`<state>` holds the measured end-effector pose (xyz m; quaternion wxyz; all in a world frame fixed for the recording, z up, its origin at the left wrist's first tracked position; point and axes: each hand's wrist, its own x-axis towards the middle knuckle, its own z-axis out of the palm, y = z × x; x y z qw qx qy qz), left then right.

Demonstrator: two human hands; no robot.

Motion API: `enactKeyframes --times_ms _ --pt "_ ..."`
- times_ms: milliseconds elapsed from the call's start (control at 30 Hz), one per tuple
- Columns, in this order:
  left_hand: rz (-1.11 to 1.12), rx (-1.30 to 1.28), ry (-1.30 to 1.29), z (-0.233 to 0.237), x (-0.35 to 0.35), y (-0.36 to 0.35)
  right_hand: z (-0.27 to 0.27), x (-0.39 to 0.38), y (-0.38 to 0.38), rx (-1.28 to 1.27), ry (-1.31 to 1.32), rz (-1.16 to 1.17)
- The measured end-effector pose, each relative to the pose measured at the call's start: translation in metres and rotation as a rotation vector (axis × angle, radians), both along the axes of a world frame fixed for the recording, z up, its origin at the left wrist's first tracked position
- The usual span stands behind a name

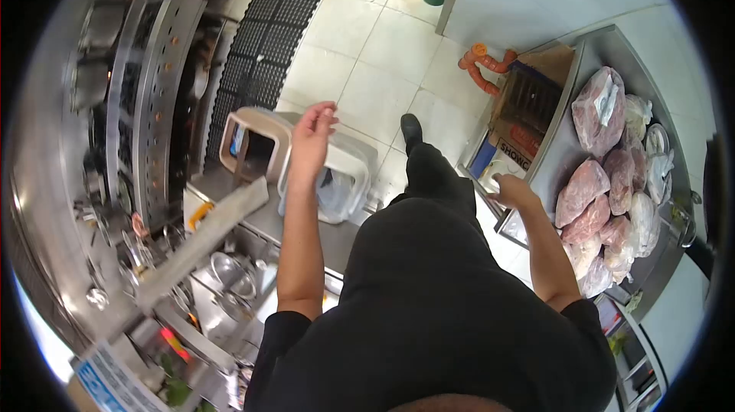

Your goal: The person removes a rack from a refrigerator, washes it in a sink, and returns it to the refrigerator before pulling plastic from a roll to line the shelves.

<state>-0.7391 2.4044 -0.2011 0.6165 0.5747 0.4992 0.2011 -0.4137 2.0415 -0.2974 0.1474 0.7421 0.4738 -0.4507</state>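
Steel shelving (145,106): far left, stacked with pans; pots (230,274) below.
Beige bin (256,125): on the floor beside the shelving, dark opening facing the camera.
White swing-lid bin (348,174): just right of the beige one, directly under the raised hand.
Left hand (312,130): lifted above the white bin, fingers loosely bent and apart, holding nothing.
Bin handling: probably light, hollow, rigid plastic; lid likely to pivot at a light push; best grasped by the top rim.
Right hand (511,191): resting on the near corner of the steel table (563,144), fingers bent over the rim; firmness of grip impossible to tell.
Bagged meat (599,109): pink lumps in clear plastic, piled along the table, apart from both hands.
Meat handling: likely heavy, soft, slippery; safest scooped from underneath.
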Motion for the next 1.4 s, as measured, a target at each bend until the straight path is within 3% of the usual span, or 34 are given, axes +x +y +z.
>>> enactKeyframes --times_ms 133,200,233,367,500,567,633,667,700,733,833,900,967,1067,1167,1233,1267,1300,1333,1367,1400 --pt "-0.067 0.156 0.01 0.071 0.06 0.09 0.009 0.035 0.138 0.023 -0.02 0.03" --pt "-0.115 0.209 0.008 0.078 0.071 0.127 -0.02 0.052 0.207 0.288 -0.047 0.07" --pt "-0.107 0.216 0.012 0.074 0.074 0.142 -0.009 0.057 0.249 0.348 -0.041 0.04" --pt "-0.06 0.262 0.141 0.036 0.062 0.185 0.04 0.067 0.399 0.598 0.04 -0.089" --pt "0.005 0.206 0.253 -0.066 0.006 0.219 0.025 0.093 0.483 0.652 0.182 -0.17" --pt "0.055 0.039 0.258 -0.083 -0.009 0.236 -0.018 0.113 0.491 0.59 0.25 -0.201" --pt "0.059 -0.004 0.301 -0.104 -0.016 0.272 -0.068 0.14 0.471 0.537 0.131 -0.209" --pt "0.037 0.017 0.331 -0.1 -0.006 0.3 -0.078 0.153 0.464 0.267 0.042 -0.286" --pt "0.009 0.038 0.366 -0.091 0.006 0.328 -0.131 0.169 0.427 0.537 -0.072 -0.236" --pt "-0.024 0.059 0.404 -0.081 0.018 0.356 -0.139 0.171 0.399 0.619 0.034 -0.519" --pt "-0.226 0.286 0.43 -0.071 0.073 0.462 -0.084 0.17 0.368 -0.009 0.252 -1.179" --pt "-0.28 0.461 0.391 -0.059 0.122 0.536 -0.116 0.175 0.344 -0.304 0.22 -1.459" --pt "-0.199 0.373 0.283 -0.041 0.183 0.603 -0.1 0.166 0.364 -0.289 0.115 -1.338" --pt "-0.129 0.263 0.066 -0.043 0.272 0.692 -0.116 0.161 0.414 -0.326 0.175 -1.467" --pt "-0.251 0.302 0.229 -0.118 0.321 0.77 -0.146 0.165 0.499 -0.302 0.317 -1.472" --pt "-0.537 0.485 0.573 -0.179 0.309 0.806 -0.151 0.183 0.581 -0.277 0.341 -1.387" --pt "-0.598 0.211 0.607 -0.176 0.295 0.808 -0.176 0.199 0.617 -0.311 0.396 -1.272" --pt "-0.699 0.044 0.64 -0.184 0.268 0.817 -0.212 0.215 0.645 -0.144 0.428 -1.058" --pt "-0.637 -0.145 0.662 -0.19 0.24 0.827 -0.248 0.231 0.673 0.032 0.425 -0.851" --pt "-0.392 -0.409 0.662 -0.199 0.205 0.831 -0.203 0.261 0.742 -0.074 0.368 -1.034" --pt "-0.131 -0.616 0.669 -0.202 0.176 0.834 -0.209 0.289 0.785 0.131 0.292 -0.813"
